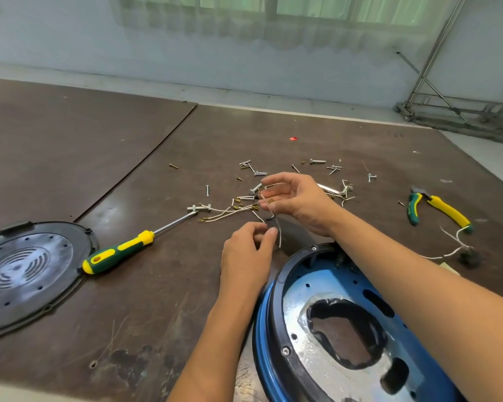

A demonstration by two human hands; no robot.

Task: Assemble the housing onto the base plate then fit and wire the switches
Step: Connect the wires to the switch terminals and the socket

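Wire (279, 237) at frame centre, strung between both hands, probably being straightened for a switch. Left hand (247, 250) pinches its lower end. Right hand (298, 198) sits half-curled at the upper end, and I can't tell if it grips. Housing (276, 288) lies lower right, under the wrists; base plate (26, 271) far left, screwdriver (119, 250) between.

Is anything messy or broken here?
Yes. Screws and wires lie scattered across the table, easy to lose. The silver lining inside the blue housing has a ragged, torn-looking hole. The right hand holds one white wire.
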